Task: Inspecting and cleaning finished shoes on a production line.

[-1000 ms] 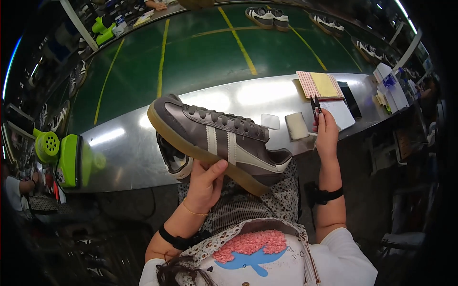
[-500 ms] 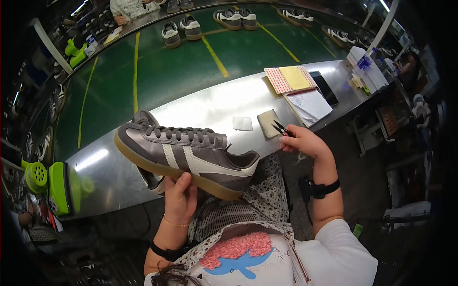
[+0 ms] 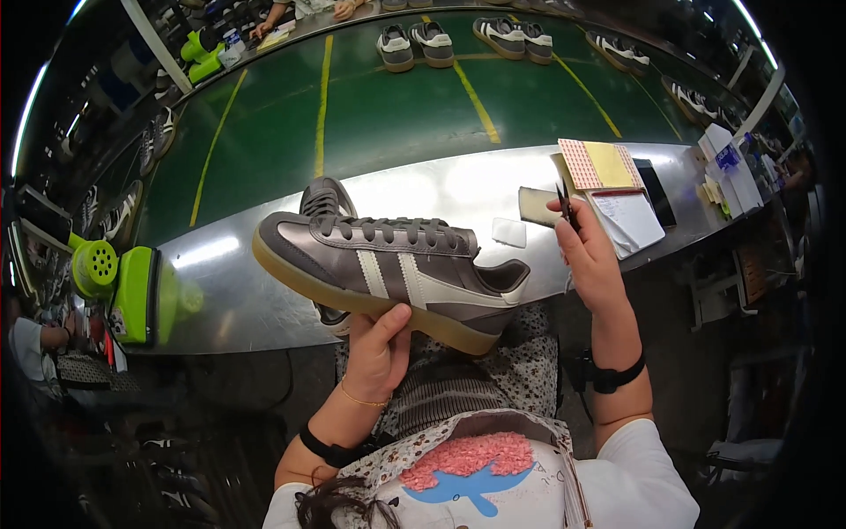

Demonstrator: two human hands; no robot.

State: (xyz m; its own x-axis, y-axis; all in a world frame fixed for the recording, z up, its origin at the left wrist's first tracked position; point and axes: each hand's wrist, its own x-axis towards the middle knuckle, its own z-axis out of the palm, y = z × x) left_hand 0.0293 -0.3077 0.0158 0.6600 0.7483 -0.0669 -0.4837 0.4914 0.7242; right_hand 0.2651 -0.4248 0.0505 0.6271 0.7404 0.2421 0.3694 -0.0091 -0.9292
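Above the lap, before the steel table (image 3: 264,300) — one moment.

Left hand (image 3: 381,348): under the grey sneaker (image 3: 388,264), fingers curled up against its gum sole at mid-length, closed on it.
Sneaker: held on its side, toe to the person's left, heel to the right, two white stripes facing up — one in hand.
Second sneaker (image 3: 324,201): partly hidden behind the first, standing on the table.
Right hand (image 3: 589,256): raised just right of the heel, apart from it, fingers closed round small dark snips (image 3: 564,201), tips upward.
Table: one white patch (image 3: 508,232), one notebook (image 3: 627,219), one checked pad (image 3: 583,163).
Green conveyor (image 3: 388,106): four sneakers clearly countable at its far edge.
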